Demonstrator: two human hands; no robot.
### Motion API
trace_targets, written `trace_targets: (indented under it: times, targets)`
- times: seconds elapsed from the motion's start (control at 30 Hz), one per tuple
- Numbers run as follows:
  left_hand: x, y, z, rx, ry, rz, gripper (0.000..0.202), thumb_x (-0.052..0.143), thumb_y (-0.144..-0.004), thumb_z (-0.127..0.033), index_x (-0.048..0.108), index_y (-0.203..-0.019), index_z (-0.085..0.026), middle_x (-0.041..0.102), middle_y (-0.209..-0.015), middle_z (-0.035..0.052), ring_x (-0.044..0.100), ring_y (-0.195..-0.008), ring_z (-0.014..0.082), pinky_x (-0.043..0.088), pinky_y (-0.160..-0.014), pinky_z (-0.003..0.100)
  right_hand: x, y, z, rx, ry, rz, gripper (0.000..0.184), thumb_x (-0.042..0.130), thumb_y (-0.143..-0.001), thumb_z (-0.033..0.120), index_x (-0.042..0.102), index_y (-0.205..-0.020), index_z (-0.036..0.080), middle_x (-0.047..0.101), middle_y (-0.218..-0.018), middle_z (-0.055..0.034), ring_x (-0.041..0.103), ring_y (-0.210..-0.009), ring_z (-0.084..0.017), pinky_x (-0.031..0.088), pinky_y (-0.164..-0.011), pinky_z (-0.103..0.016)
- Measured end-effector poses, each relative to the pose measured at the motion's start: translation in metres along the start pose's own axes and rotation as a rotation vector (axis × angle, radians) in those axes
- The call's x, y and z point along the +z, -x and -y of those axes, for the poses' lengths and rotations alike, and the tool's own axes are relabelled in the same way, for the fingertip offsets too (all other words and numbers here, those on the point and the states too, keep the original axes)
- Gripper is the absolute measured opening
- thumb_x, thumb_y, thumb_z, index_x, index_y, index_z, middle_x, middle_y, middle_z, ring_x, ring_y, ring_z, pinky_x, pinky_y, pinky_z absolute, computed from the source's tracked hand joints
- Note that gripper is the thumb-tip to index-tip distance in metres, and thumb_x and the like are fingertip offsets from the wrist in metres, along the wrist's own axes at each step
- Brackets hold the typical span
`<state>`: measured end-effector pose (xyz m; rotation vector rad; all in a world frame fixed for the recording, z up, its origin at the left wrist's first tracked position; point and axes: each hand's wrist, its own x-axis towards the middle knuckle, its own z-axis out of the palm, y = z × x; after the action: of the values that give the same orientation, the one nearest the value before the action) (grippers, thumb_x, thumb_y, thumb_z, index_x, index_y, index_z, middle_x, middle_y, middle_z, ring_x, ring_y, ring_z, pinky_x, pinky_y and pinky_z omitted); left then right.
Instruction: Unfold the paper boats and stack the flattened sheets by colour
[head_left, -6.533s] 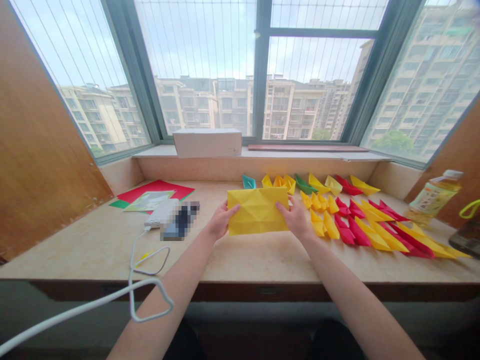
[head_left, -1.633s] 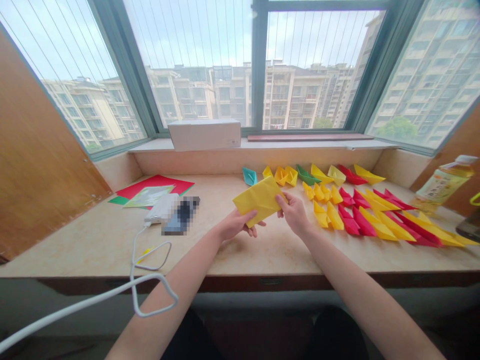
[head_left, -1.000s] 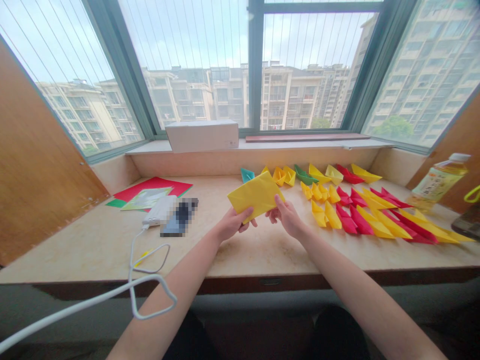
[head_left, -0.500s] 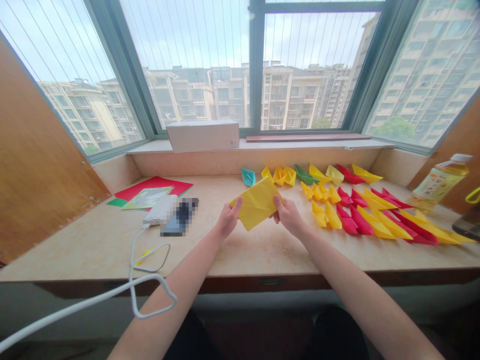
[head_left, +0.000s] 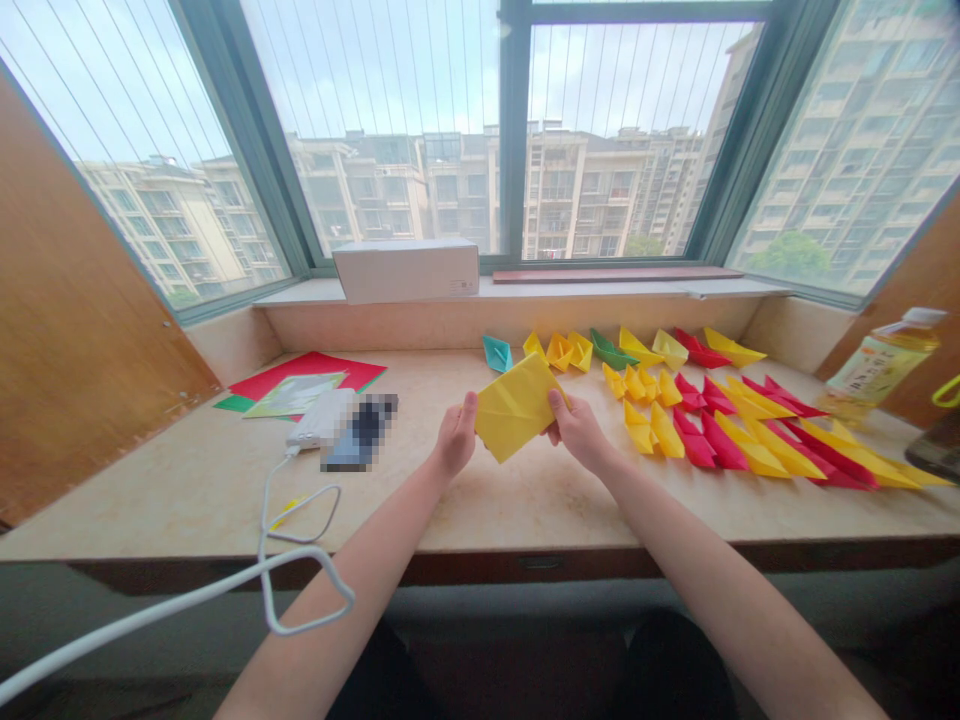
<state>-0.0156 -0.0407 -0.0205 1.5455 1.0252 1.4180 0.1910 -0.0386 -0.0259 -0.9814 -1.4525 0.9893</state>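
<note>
A folded yellow sheet of paper (head_left: pixel 517 408), creased and tilted, is held up above the tabletop between both hands. My left hand (head_left: pixel 456 436) grips its left edge, thumb upright on the near face and fingers behind. At the opposite edge my right hand (head_left: pixel 574 428) pinches the paper, thumb in front and the other fingers curled behind it. Just behind the sheet stand a teal paper boat (head_left: pixel 497 353) and small yellow paper boats (head_left: pixel 559 352). Rows of yellow and red paper boats (head_left: pixel 709 440) lie to the right of my right hand.
On the left lie red paper sheets (head_left: pixel 300 372), a white power bank (head_left: pixel 322 420) with a looping white cable (head_left: pixel 264 510), and a blurred phone (head_left: pixel 358 435). A white box (head_left: pixel 406 272) sits on the windowsill. A drink bottle (head_left: pixel 881 365) stands at the far right.
My left thumb has slid slightly left and up toward the paper's edge, showing more of its left corner. The right hand and the surrounding things have stayed put.
</note>
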Motion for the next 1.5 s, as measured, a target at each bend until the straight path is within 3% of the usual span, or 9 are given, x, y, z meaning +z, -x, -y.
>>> trace_targets:
  times: [0.27, 0.5, 0.93, 1.03, 1.1, 1.2, 1.27, 1.33, 1.5]
  targets:
    - [-0.002, 0.0, 0.001, 0.024, 0.101, 0.037, 0.06, 0.044, -0.089, -0.064, 0.056, -0.054, -0.017, 0.054, -0.049, 0.0009, 0.049, -0.045, 0.0112, 0.037, -0.047, 0.023, 0.0, 0.0, -0.002, 0.01, -0.009, 0.031, 0.058, 0.044, -0.085, 0.075, 0.053, -0.072, 0.018, 0.057, -0.051, 0.0001, 0.048, -0.039, -0.01, 0.035, -0.037, -0.022]
    - [0.0, 0.002, 0.001, -0.004, -0.051, 0.044, 0.065, 0.043, -0.086, -0.071, 0.058, -0.055, -0.016, 0.055, -0.047, 0.0023, 0.051, -0.041, 0.0117, 0.037, -0.04, 0.023, -0.002, 0.0, -0.003, -0.02, 0.036, -0.001, 0.058, 0.043, -0.086, 0.073, 0.051, -0.069, 0.018, 0.054, -0.049, 0.001, 0.047, -0.038, -0.01, 0.034, -0.036, -0.021]
    - [-0.001, 0.003, 0.0, -0.005, -0.016, 0.101, 0.068, 0.04, -0.088, -0.071, 0.059, -0.054, -0.015, 0.057, -0.047, 0.0039, 0.052, -0.04, 0.0111, 0.037, -0.04, 0.023, -0.002, 0.0, -0.003, -0.016, -0.008, -0.016, 0.055, 0.046, -0.087, 0.07, 0.052, -0.068, 0.018, 0.053, -0.048, 0.0016, 0.046, -0.037, -0.009, 0.033, -0.035, -0.02]
    - [0.0, 0.003, 0.002, 0.032, 0.071, 0.169, 0.074, 0.032, -0.089, -0.073, 0.067, -0.069, -0.011, 0.06, -0.051, 0.0051, 0.054, -0.042, 0.012, 0.04, -0.042, 0.023, -0.003, -0.001, -0.004, 0.023, -0.093, -0.029, 0.053, 0.049, -0.087, 0.068, 0.053, -0.069, 0.018, 0.054, -0.048, 0.0016, 0.046, -0.037, -0.01, 0.032, -0.034, -0.021]
    - [0.001, 0.003, 0.001, 0.047, 0.128, 0.177, 0.078, 0.028, -0.089, -0.074, 0.069, -0.097, -0.008, 0.063, -0.056, 0.0047, 0.055, -0.041, 0.0129, 0.04, -0.041, 0.024, -0.005, -0.004, -0.006, 0.055, -0.175, -0.061, 0.051, 0.052, -0.086, 0.066, 0.053, -0.069, 0.018, 0.054, -0.047, 0.0013, 0.046, -0.037, -0.01, 0.032, -0.033, -0.021]
    - [0.002, 0.003, -0.002, 0.056, 0.155, 0.135, 0.074, 0.036, -0.09, -0.068, 0.047, -0.137, -0.012, 0.067, -0.066, 0.0019, 0.057, -0.041, 0.0123, 0.041, -0.039, 0.022, -0.008, -0.009, -0.01, 0.088, -0.298, -0.131, 0.048, 0.058, -0.083, 0.064, 0.051, -0.067, 0.019, 0.051, -0.045, 0.0028, 0.043, -0.036, -0.01, 0.03, -0.032, -0.021]
    - [0.003, 0.004, -0.004, 0.061, 0.143, 0.123, 0.07, 0.042, -0.092, -0.062, 0.039, -0.143, -0.015, 0.067, -0.069, 0.0006, 0.059, -0.043, 0.0119, 0.042, -0.04, 0.021, -0.009, -0.012, -0.013, 0.105, -0.345, -0.168, 0.046, 0.06, -0.082, 0.063, 0.048, -0.067, 0.021, 0.048, -0.045, 0.0043, 0.04, -0.035, -0.009, 0.029, -0.031, -0.021]
    - [0.004, 0.004, -0.005, 0.067, 0.125, 0.129, 0.065, 0.044, -0.092, -0.059, 0.042, -0.14, -0.015, 0.067, -0.072, 0.0011, 0.06, -0.044, 0.0111, 0.042, -0.041, 0.021, -0.009, -0.014, -0.015, 0.124, -0.36, -0.204, 0.046, 0.06, -0.081, 0.063, 0.048, -0.068, 0.021, 0.046, -0.045, 0.0052, 0.039, -0.036, -0.009, 0.028, -0.031, -0.022]
    - [0.004, 0.003, -0.003, 0.098, 0.077, 0.157, 0.059, 0.058, -0.088, -0.049, 0.043, -0.138, -0.022, 0.066, -0.113, 0.0105, 0.058, -0.044, 0.0055, 0.038, -0.038, 0.019, -0.008, -0.014, -0.016, 0.128, -0.369, -0.241, 0.044, 0.06, -0.081, 0.063, 0.047, -0.071, 0.022, 0.045, -0.047, 0.0063, 0.037, -0.036, -0.009, 0.027, -0.032, -0.022]
